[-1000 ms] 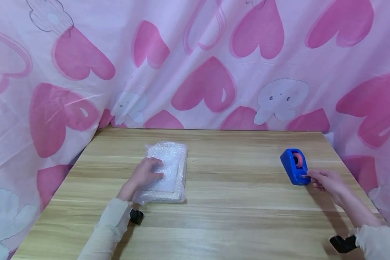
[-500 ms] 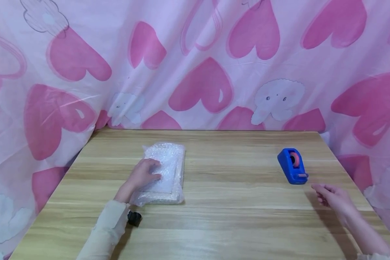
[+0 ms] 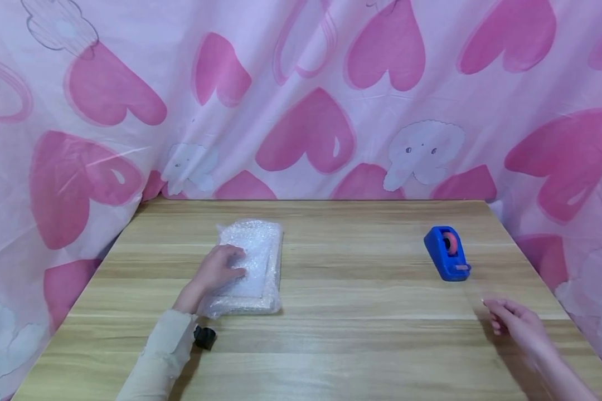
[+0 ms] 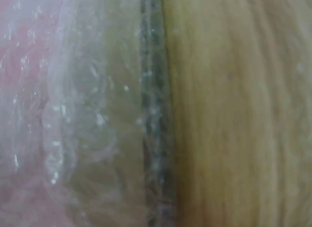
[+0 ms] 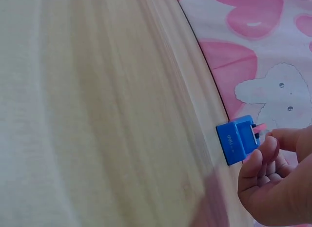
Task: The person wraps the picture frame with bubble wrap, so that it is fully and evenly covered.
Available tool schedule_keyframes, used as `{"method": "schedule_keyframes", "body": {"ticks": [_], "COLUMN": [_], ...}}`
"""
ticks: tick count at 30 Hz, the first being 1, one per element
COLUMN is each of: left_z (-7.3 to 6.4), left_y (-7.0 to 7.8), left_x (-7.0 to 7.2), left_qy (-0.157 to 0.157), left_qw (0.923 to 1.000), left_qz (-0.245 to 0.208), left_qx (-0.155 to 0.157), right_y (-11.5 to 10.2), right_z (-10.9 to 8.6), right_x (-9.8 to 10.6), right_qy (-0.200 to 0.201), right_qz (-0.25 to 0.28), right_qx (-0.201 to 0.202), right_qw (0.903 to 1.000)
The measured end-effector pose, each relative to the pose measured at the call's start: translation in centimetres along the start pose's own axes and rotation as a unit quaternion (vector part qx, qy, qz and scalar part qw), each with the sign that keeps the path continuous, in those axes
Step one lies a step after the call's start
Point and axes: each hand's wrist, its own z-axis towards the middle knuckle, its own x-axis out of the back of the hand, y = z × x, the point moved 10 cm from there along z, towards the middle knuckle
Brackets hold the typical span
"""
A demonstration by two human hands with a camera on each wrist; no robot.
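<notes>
A flat rectangular package in clear bubble wrap (image 3: 258,262) lies on the table, left of centre. My left hand (image 3: 217,271) rests over its left side with thumb and fingers spread. The left wrist view shows the glossy wrap (image 4: 97,115) and the package edge closely, blurred. On the right stands a blue tape dispenser (image 3: 443,256) with a pinkish roll core (image 3: 450,243). My right hand (image 3: 519,323), nearer the front, pinches the end of a thin clear tape strip (image 3: 474,291) that runs faintly from the dispenser's cutter. In the right wrist view, the pinching fingers overlap the dispenser (image 5: 236,141).
The wood-grain table (image 3: 341,334) spans the foreground. A pink heart-patterned cloth (image 3: 306,133) hangs behind it and along both sides. A small black camera block (image 3: 204,337) sits at my left wrist.
My right hand has drawn back from the dispenser toward the front right, pulling tape out. The left hand stays on the package, and the head view has shifted slightly.
</notes>
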Motion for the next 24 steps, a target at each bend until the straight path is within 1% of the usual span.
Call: {"method": "schedule_keyframes", "body": {"ticks": [1, 4, 6, 7, 8, 11, 14, 20, 24], "left_z": [0.0, 0.0, 0.0, 0.0, 0.0, 0.0, -0.1, -0.1, 0.0], "left_y": [0.0, -0.1, -0.2, -0.1, -0.2, -0.1, 0.1, 0.2, 0.0], "left_x": [0.0, 0.0, -0.1, -0.1, -0.1, 0.0, 0.0, 0.0, 0.0], "left_qy": [0.000, -0.001, -0.002, -0.002, -0.003, -0.001, 0.002, 0.001, 0.003], "left_qw": [1.0000, 1.0000, 1.0000, 1.0000, 1.0000, 1.0000, 1.0000, 1.0000, 1.0000], "left_qz": [0.000, 0.002, 0.001, 0.001, 0.001, 0.001, 0.000, -0.008, -0.006], "left_qx": [0.000, 0.001, 0.003, 0.003, 0.004, 0.004, 0.002, 0.002, 0.003], "right_y": [0.3, 1.5, 2.1, 2.2, 2.3, 2.0, 1.7, 1.8, 1.9], "right_z": [-0.1, -0.1, -0.1, 0.0, 0.2, 0.6, 0.9, 0.5, 0.2], "right_x": [-0.1, -0.8, -1.2, -1.3, -1.4, -1.2, -0.9, -0.1, -0.1], "right_qy": [-0.002, -0.010, -0.008, -0.005, 0.000, 0.014, 0.021, 0.032, 0.029], "right_qz": [0.006, 0.046, 0.045, 0.025, 0.010, -0.072, -0.112, -0.115, -0.113], "right_qx": [-0.008, -0.049, -0.071, -0.072, -0.073, -0.051, -0.032, -0.020, -0.017], "right_qw": [1.0000, 0.9977, 0.9964, 0.9970, 0.9973, 0.9960, 0.9930, 0.9927, 0.9930]}}
